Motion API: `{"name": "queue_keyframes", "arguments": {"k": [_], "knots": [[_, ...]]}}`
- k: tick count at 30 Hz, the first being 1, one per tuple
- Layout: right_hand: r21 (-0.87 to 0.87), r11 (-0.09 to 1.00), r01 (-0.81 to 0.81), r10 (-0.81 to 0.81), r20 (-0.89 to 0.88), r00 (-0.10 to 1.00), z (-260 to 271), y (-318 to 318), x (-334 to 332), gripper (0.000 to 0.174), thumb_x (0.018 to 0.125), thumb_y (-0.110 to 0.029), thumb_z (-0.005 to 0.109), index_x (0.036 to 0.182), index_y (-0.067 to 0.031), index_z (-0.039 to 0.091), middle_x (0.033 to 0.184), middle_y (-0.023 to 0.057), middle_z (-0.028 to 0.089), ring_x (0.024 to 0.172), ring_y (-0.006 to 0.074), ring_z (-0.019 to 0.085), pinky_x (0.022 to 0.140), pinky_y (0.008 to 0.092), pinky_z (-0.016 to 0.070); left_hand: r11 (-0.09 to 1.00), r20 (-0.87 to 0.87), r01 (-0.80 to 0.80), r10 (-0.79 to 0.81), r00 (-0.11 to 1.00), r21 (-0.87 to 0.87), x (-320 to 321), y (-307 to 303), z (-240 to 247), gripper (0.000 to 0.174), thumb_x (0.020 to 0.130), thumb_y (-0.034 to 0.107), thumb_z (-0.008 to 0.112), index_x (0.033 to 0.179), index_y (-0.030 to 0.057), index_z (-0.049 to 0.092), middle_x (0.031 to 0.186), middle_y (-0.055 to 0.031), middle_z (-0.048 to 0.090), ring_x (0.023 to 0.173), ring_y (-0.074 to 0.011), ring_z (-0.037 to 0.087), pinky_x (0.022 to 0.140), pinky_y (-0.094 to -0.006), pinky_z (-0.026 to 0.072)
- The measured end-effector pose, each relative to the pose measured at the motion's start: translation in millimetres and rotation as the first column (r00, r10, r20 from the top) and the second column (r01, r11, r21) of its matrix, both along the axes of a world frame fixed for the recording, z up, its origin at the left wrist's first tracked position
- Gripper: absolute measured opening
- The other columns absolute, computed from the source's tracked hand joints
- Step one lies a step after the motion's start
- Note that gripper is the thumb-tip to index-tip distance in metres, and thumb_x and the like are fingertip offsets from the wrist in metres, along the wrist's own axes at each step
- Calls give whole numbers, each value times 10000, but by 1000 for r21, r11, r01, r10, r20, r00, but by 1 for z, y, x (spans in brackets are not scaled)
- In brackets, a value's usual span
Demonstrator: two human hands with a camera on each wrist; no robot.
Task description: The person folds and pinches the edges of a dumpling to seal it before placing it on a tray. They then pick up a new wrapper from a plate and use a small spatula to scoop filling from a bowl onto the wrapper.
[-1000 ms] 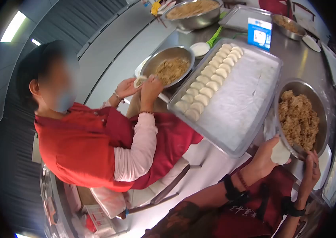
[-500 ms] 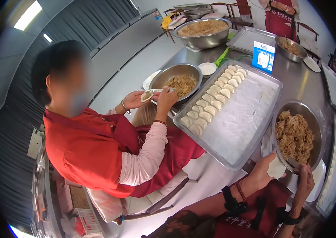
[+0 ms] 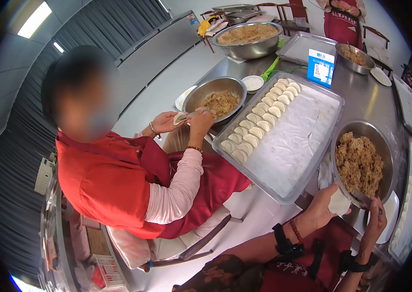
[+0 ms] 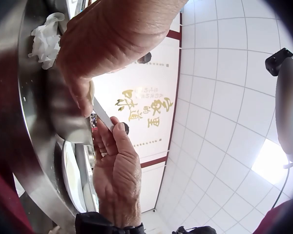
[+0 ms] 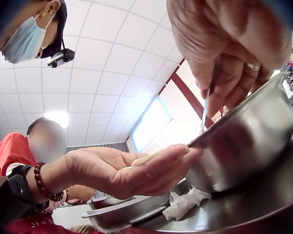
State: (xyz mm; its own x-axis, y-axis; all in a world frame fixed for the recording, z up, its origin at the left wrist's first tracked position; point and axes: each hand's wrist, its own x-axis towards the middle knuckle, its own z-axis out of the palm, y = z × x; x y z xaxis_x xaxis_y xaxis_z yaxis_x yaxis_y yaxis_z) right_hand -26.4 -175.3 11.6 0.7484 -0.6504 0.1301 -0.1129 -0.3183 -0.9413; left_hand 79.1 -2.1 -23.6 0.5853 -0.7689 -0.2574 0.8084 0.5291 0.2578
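Observation:
In the head view my left hand [image 3: 320,207] carries a round white dough wrapper [image 3: 338,203] beside the near rim of a steel bowl [image 3: 388,163]. The right wrist view shows the wrapper [image 5: 144,159] lying along nearly straight fingers, palm up. My right hand [image 3: 376,219] holds a flat metal spreader [image 3: 361,197] by its handle, thumb and fingers closed around it. Its blade [image 4: 103,116] slants across the bowl's near edge. Brown, crumbly filling [image 3: 359,160] is heaped in that bowl.
A tray [image 3: 288,197] with rows of folded dumplings [image 3: 257,131] stands left of my bowl. Another person [image 3: 108,185] sits at the left, handling a wrapper [image 3: 180,118] beside a second filling bowl [image 3: 243,90]. Crumpled white plastic [image 5: 185,202] lies under my bowl's side.
The head view has swung so the scene sits lower than a second ago. My hands hold nearly the same pose. The other person's hands have shifted slightly at their wrapper.

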Motion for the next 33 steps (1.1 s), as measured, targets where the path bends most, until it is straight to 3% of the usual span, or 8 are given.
{"name": "queue_keyframes", "arguments": {"k": [9, 15, 22, 25, 26, 27, 31, 33], "knots": [[18, 1000, 10, -11, 30, 999, -9, -10, -4, 286, 1005, -206, 546, 1116, 17, 687, 1191, 116, 647, 1292, 238, 478, 1093, 349, 321, 1000, 14, -20, 20, 1000, 24, -1, -1, 5, 419, 1029, 368, 434, 1332, 84, 489, 1241, -67, 588, 1109, -218, 591, 888, -480, 547], [-124, 992, -10, 16, 48, 999, -23, -23, -8, 281, 1008, -198, 541, 1137, 11, 678, 1204, 106, 641, 1302, 243, 467, 1091, 345, 325, 1000, 51, 2, -1, 999, -20, -2, -1, -2, 428, 1032, 370, 423, 1344, 82, 480, 1263, -68, 583, 1125, -220, 589, 893, -479, 545], [-140, 988, -62, 72, 69, 995, -25, -27, -12, 265, 1002, -153, 529, 1144, 16, 677, 1197, 104, 646, 1285, 240, 488, 1078, 345, 360, 999, -7, -44, 44, 999, -14, -7, -4, 2, 396, 1030, 361, 427, 1285, 70, 510, 1157, -105, 635, 972, -250, 650, 797, -451, 555], [-136, 989, -52, 59, 54, 997, 6, -8, -7, 216, 951, -93, 552, 1064, 17, 700, 1161, 97, 670, 1200, 231, 552, 1055, 328, 392, 965, 44, -12, 25, 999, -262, -7, -3, -22, 436, 1033, 347, 388, 1282, 7, 501, 1202, -163, 624, 1065, -324, 631, 919, -523, 513], [-102, 995, -22, 33, 107, 994, 1, -12, -9, 213, 959, -100, 547, 1044, 10, 709, 1114, 77, 691, 1170, 225, 566, 1061, 345, 385, 986, -52, -6, -3, 999, -167, -7, -1, -5, 446, 1030, 328, 392, 1313, -5, 483, 1266, -181, 597, 1146, -347, 595, 984, -547, 479], [-222, 974, -45, 82, 160, 984, 3, -17, -11, 196, 950, -103, 566, 1024, -1, 716, 1052, 62, 709, 1139, 215, 584, 1075, 379, 367, 975, -25, 39, -45, 999, -221, -5, 1, -3, 452, 1032, 311, 382, 1336, -13, 467, 1316, -193, 569, 1192, -370, 565, 1012, -572, 450], [-232, 973, -1, 50, 203, 978, 15, -16, -8, 160, 934, -132, 615, 995, -38, 730, 951, 41, 734, 997, 169, 630, 1100, 413, 330, 989, -38, 29, -24, 999, 144, -6, 1, 36, 487, 1068, 309, 258, 1379, -41, 389, 1346, -253, 520, 1218, -447, 521, 1041, -621, 404], [-227, 974, 10, 41, 219, 975, 12, -19, -8, 143, 934, -130, 625, 986, -55, 735, 929, 36, 737, 965, 158, 631, 1103, 413, 323, 986, -26, 40, -36, 999, 165, -6, 2, 37, 485, 1073, 313, 241, 1407, -21, 350, 1385, -254, 477, 1243, -462, 492, 1056, -638, 377]]}}
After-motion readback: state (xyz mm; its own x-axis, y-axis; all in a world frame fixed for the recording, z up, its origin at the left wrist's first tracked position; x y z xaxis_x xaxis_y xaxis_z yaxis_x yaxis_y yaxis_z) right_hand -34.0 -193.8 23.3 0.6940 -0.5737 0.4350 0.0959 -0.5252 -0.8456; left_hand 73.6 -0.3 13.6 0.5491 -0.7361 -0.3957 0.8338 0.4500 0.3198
